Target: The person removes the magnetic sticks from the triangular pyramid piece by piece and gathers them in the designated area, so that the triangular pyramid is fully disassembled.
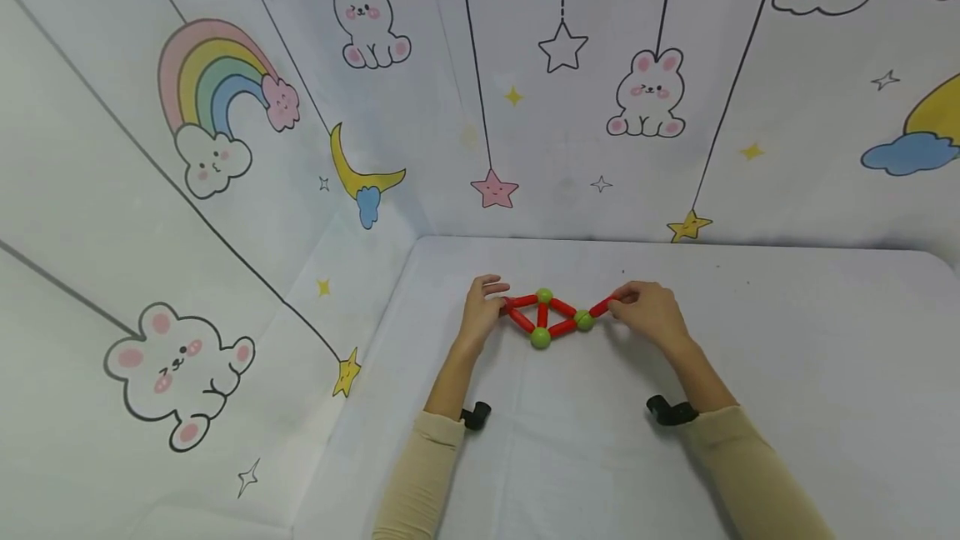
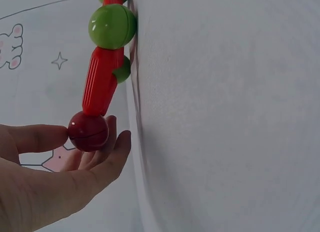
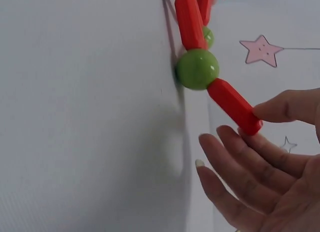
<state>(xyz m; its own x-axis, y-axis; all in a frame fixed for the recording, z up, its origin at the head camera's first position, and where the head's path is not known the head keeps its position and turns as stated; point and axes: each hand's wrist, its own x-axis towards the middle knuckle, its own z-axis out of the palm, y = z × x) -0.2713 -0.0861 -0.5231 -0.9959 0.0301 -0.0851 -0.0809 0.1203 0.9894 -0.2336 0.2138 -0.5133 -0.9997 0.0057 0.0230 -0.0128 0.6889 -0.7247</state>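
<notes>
A flat frame of red rods [image 1: 564, 329] and green balls [image 1: 540, 338] lies across the white table, forming two joined triangles. Its left corner is a dark red ball [image 2: 88, 132]. My left hand [image 1: 482, 312] pinches that ball, thumb on one side and fingers on the other. From the green ball at the right corner [image 3: 198, 69], one more red rod [image 3: 234, 106] sticks outward. My right hand [image 1: 651, 315] holds the free end of this rod between thumb and fingertips, its other fingers spread below. Whether the frame touches the table everywhere I cannot tell.
The white-covered table [image 1: 570, 440] runs up to a cloth backdrop [image 1: 450, 107] printed with rabbits, stars and rainbows, which stands behind and at the left. A black wrist camera [image 1: 477, 416] sits on the left forearm, another black camera [image 1: 670, 411] on the right.
</notes>
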